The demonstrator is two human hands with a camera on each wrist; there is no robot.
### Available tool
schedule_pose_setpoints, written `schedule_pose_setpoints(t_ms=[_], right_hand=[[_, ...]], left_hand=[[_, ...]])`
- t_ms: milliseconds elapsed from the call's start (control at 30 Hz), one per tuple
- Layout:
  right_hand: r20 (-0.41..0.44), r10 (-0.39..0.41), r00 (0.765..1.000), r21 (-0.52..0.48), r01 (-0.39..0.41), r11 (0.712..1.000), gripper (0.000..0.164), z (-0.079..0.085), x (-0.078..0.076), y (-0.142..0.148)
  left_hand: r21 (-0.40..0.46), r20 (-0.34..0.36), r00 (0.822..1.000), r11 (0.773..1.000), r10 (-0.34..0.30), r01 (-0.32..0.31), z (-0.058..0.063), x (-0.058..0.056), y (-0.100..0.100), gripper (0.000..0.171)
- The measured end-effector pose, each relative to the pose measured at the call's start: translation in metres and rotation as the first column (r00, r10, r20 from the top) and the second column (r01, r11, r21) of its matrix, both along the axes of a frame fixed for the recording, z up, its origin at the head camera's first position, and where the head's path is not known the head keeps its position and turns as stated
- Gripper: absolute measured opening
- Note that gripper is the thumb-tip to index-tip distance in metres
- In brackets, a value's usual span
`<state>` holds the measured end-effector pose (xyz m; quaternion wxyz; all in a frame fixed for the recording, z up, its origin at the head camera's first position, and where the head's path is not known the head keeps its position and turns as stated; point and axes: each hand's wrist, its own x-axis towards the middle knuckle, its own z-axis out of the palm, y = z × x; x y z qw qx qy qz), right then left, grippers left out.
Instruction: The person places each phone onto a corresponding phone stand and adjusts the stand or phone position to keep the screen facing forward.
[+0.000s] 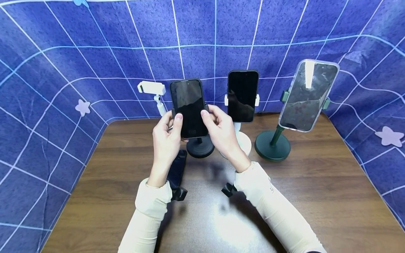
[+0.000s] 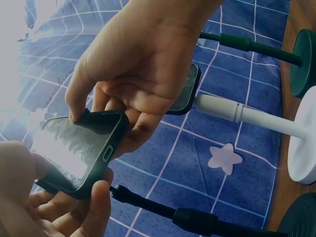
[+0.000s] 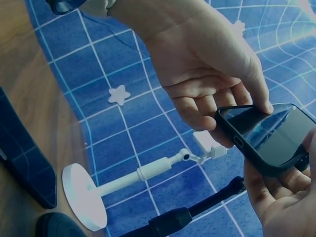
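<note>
Both hands hold a black smartphone (image 1: 188, 105) upright, screen toward me, on top of a black phone stand (image 1: 200, 147). My left hand (image 1: 167, 135) grips its left edge, thumb at the front and fingers behind. On the opposite edge my right hand (image 1: 221, 128) does the same, its thumb pressing near the screen's side. Small dark clamp pieces show beside the phone under the thumbs. In the left wrist view the stand's black pole (image 2: 195, 220) rises toward the phone's back. The joint between phone and pole is partly hidden by fingers.
To the right, a white stand holds a black phone (image 1: 243, 95), and a green stand (image 1: 272, 146) holds a phone in a clear case (image 1: 309, 95). Left stands a white stand with a bare holder (image 1: 152, 88). Another phone (image 1: 178, 168) lies on the wooden table (image 1: 104, 196) beside my left wrist.
</note>
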<state>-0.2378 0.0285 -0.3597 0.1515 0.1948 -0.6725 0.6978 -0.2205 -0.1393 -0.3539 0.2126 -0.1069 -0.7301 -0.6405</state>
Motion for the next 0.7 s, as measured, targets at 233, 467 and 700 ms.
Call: schedule_pose_setpoints(t_ms=[233,467,700], right_hand=[[0.002,0.001,1.0,0.011,-0.001,1.0,0.026,0.0016,0.0006,0.0],[0.003,-0.01,1.0,0.033,0.01,0.999,0.027,0.0037,0.0027,0.0002],[-0.021,-0.04,0.999,0.07,0.042,0.997,0.027,0.0026,0.0026,0.0003]], left_hand=[[0.0,0.001,1.0,1.0,0.002,-0.002,-0.0005,0.0003,-0.0002,0.036],[-0.016,0.01,1.0,1.0,0.001,-0.001,0.0005,0.0013,-0.0002,0.036],[-0.035,0.014,1.0,0.999,0.009,-0.009,0.0015,0.0031,-0.0005,0.038]])
